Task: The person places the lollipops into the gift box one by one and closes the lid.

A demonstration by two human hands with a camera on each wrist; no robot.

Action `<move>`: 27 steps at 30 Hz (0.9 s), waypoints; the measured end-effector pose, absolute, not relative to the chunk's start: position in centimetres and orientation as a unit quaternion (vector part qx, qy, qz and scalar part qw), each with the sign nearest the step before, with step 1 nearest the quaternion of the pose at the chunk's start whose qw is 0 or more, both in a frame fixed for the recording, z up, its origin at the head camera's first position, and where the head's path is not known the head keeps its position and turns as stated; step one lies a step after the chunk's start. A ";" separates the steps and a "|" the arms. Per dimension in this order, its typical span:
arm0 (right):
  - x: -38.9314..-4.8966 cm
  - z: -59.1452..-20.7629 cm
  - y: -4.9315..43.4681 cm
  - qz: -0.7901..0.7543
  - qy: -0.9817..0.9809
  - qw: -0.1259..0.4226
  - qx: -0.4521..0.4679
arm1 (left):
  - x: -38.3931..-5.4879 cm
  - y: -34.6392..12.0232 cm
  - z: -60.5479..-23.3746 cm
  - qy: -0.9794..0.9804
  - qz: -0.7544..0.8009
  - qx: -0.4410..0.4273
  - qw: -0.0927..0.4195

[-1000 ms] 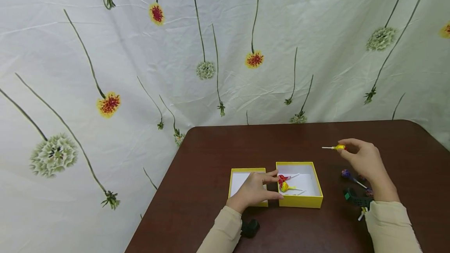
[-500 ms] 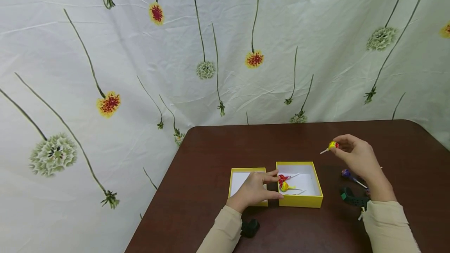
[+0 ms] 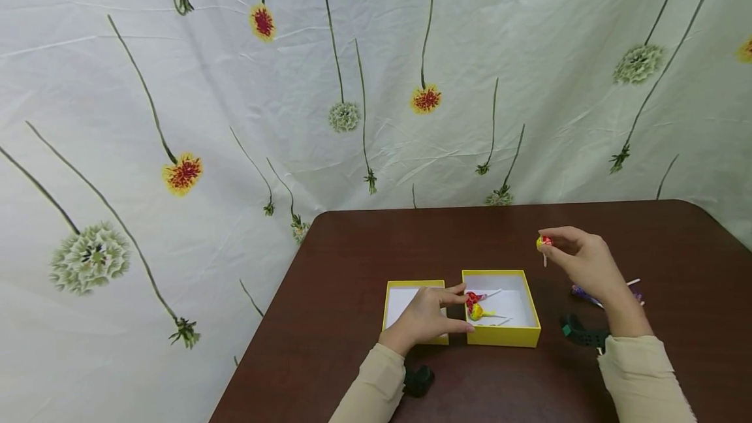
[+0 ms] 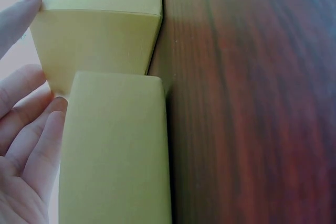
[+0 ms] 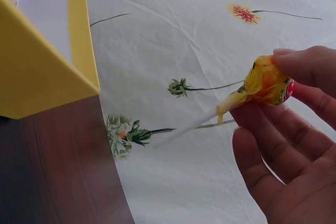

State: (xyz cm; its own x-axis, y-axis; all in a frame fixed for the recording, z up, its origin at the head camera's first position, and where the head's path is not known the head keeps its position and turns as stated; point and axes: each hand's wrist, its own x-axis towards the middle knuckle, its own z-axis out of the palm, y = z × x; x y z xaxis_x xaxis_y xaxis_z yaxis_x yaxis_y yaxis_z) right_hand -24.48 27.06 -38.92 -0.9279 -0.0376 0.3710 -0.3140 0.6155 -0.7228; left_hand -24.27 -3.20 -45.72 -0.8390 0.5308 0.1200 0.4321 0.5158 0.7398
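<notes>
My right hand (image 3: 584,263) pinches a lollipop (image 5: 265,82) in a yellow and red wrapper by its candy end, above the table to the right of the box. In the head view its white stick points down. My left hand (image 3: 425,318) holds the left side of an open yellow box (image 3: 505,337), thumb at the front corner and fingers at the rim. Inside the box lie a red-wrapped lollipop (image 3: 473,297) and a yellow one (image 3: 478,311), with another white stick near the front wall. A second, shallower yellow box piece (image 3: 396,302) sits partly behind my left hand.
Purple-wrapped lollipops (image 3: 581,293) lie on the dark wooden table (image 3: 364,247), partly hidden by my right wrist. Black devices are strapped at the left wrist (image 3: 418,380) and right wrist (image 3: 581,330). A flower-print cloth (image 3: 376,70) hangs behind the table.
My right hand has moved left with the lollipop, whose stick has swung from pointing left to pointing down. The left hand and the box have stayed in place.
</notes>
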 end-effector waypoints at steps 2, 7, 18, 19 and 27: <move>-24.5 -38.9 26.8 0.431 -0.882 0.158 0.110 | -24.2 -3.2 -45.7 0.867 0.409 0.277 0.063; -24.6 -38.8 26.1 0.453 -0.875 0.126 0.117 | -24.2 -3.2 -45.7 0.866 0.410 0.281 0.060; -24.9 -39.2 24.6 0.445 -0.878 0.081 0.157 | -24.3 -3.1 -45.9 0.860 0.417 0.289 0.053; -24.9 -39.2 24.5 0.444 -0.877 0.081 0.165 | -24.3 -3.1 -45.9 0.860 0.417 0.288 0.054; -25.0 -39.4 23.4 0.485 -0.851 0.020 0.199 | -24.3 -3.1 -45.6 0.867 0.406 0.282 0.057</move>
